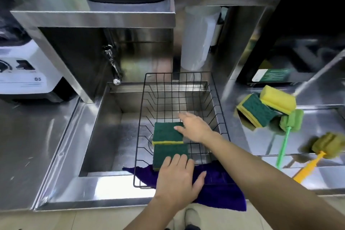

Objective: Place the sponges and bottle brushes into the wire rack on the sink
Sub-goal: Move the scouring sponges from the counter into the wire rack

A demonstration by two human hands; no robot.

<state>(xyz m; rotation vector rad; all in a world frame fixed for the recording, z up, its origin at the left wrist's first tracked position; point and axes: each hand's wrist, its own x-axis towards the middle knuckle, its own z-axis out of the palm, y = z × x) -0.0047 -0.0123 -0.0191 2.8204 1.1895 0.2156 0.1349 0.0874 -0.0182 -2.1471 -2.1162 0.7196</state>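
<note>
Two green-topped yellow sponges (168, 134) lie flat in the black wire rack (218, 99) over the steel sink (104, 127), at its near-left; rest of rack free. Left hand (178, 175) spread flat on the nearer one, right hand (194, 127) open, fingertips touching the farther. Two more sponges (265, 106) and two brushes (291, 123) on the right counter.

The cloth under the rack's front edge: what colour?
Dark purple cloth, clearest in the head view.
</note>
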